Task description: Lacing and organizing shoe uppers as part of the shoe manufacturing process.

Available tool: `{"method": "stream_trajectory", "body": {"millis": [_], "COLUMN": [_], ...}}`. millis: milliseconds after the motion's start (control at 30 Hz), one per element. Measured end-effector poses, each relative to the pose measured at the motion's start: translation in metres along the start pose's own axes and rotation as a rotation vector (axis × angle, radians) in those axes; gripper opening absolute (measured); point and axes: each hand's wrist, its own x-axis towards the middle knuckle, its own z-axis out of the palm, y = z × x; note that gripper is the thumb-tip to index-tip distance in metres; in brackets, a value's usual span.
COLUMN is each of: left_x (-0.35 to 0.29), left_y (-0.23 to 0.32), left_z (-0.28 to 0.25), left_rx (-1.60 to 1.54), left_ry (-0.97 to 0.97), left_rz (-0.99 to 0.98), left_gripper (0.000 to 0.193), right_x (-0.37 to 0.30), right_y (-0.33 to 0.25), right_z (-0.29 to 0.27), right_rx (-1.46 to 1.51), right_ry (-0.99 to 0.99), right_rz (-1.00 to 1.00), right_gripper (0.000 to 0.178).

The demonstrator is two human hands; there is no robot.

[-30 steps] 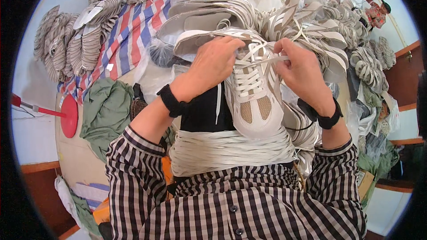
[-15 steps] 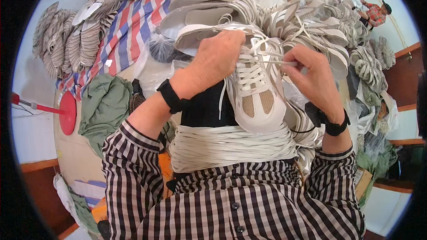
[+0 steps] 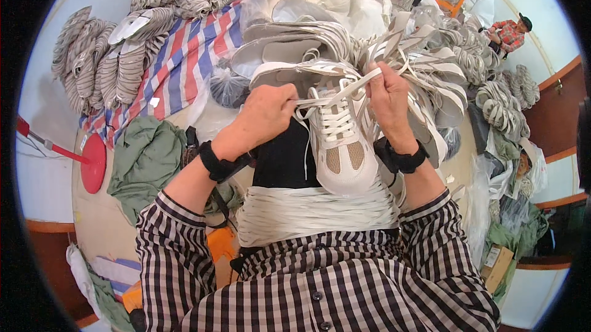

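Observation:
A white and beige shoe upper [image 3: 348, 175] with tan mesh lies over my lap, toe toward me, its eyelets threaded with flat white lace. My left hand [image 3: 266, 113] is closed beside the upper's left side, pinching a lace [image 3: 308, 103] drawn out leftward. At the upper right of the opening, my right hand [image 3: 389, 99] pinches a lace [image 3: 356, 87] between thumb and fingers. The two strands meet over the top of the lacing. A thick bundle of loose white laces [image 3: 317, 216] spans my lap, near a black cloth [image 3: 280, 162].
More shoe uppers [image 3: 295, 36] are stacked beyond, with others heaped at the right [image 3: 431, 79]. Bundled uppers [image 3: 92, 61] lie at the left by a striped sheet [image 3: 184, 42]. Green cloth [image 3: 148, 159] and a red round base [image 3: 93, 159] lie left. Two people are at the far right.
My left hand has moved left off the upper, and my right hand has moved in toward its top. The laces are now stretched between both hands. The view has shifted, showing more floor beyond.

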Motion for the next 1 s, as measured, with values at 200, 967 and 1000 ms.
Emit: {"method": "stream_trajectory", "body": {"millis": [200, 967, 1000], "left_x": [-0.016, -0.058, -0.06], "left_y": [-0.024, -0.097, -0.103], "left_z": [-0.033, -0.069, -0.072], "left_rx": [-0.023, 0.388, 0.431], "left_ry": [-0.044, 0.058, 0.067], "left_rz": [-0.101, -0.268, -0.281], "left_gripper": [0.01, 0.006, 0.006], "right_x": [-0.022, -0.018, -0.017], "right_y": [0.008, -0.005, -0.006], "right_z": [0.0, -0.001, -0.002], "right_rx": [0.077, -0.086, -0.086], "right_ry": [-0.261, -0.448, -0.45], "right_rz": [0.147, 0.009, 0.011], "right_gripper": [0.027, 0.014, 0.014]}}
